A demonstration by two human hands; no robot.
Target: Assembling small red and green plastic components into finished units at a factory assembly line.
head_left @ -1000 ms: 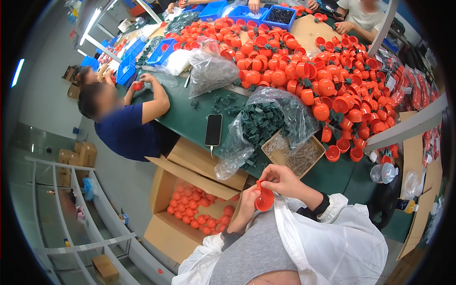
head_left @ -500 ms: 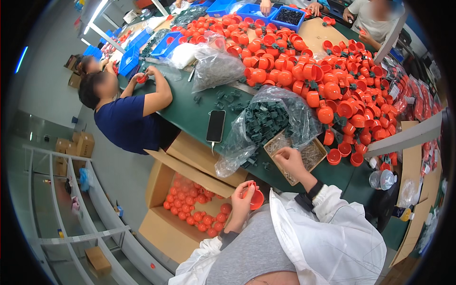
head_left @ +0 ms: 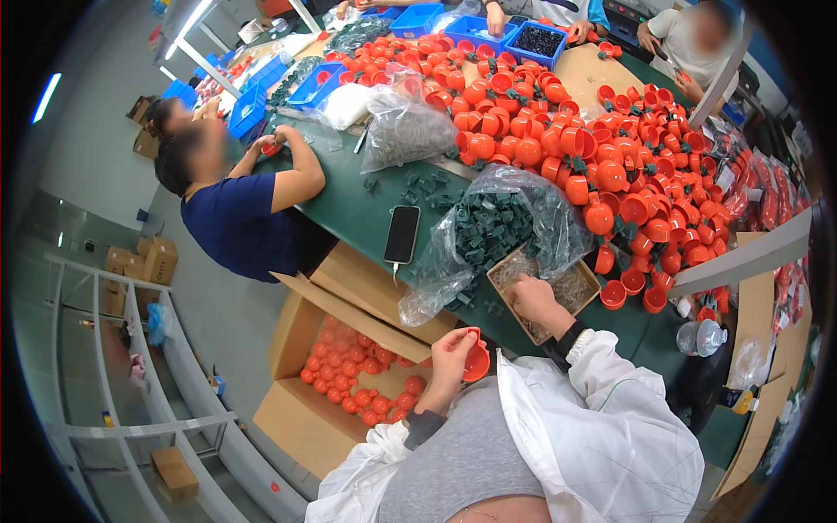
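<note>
My left hand (head_left: 449, 353) was clamped on an orange cup (head_left: 476, 359), fingers curled over its rim, holding it low at the near edge of the bench (head_left: 349, 205), just above my lap. My right hand (head_left: 534, 301) was well apart from it, reaching into the small tray (head_left: 586, 283) of pale little parts that sat on the bench in front of me. The fingers were bent down into the parts; whether they had pinched one I could not tell, as the back of the hand hid the tips.

To do this well, I judged I should pick a single small part cleanly, not a clump, and keep the cup steady with its open side turned up toward me so the part could go straight in. Holding the cup close to the tray would have kept the reach short.

Just left of the tray lay a clear bag (head_left: 501, 222) of dark green pieces, spilling some onto the bench, and a phone (head_left: 402, 234) lay beside that. Beyond, a great heap of orange cups (head_left: 610, 148) covered the bench. Below my left hand stood an open carton (head_left: 305, 410) with orange balls in it. A person in a dark blue shirt (head_left: 240, 218) worked at the bench to my left.
</note>
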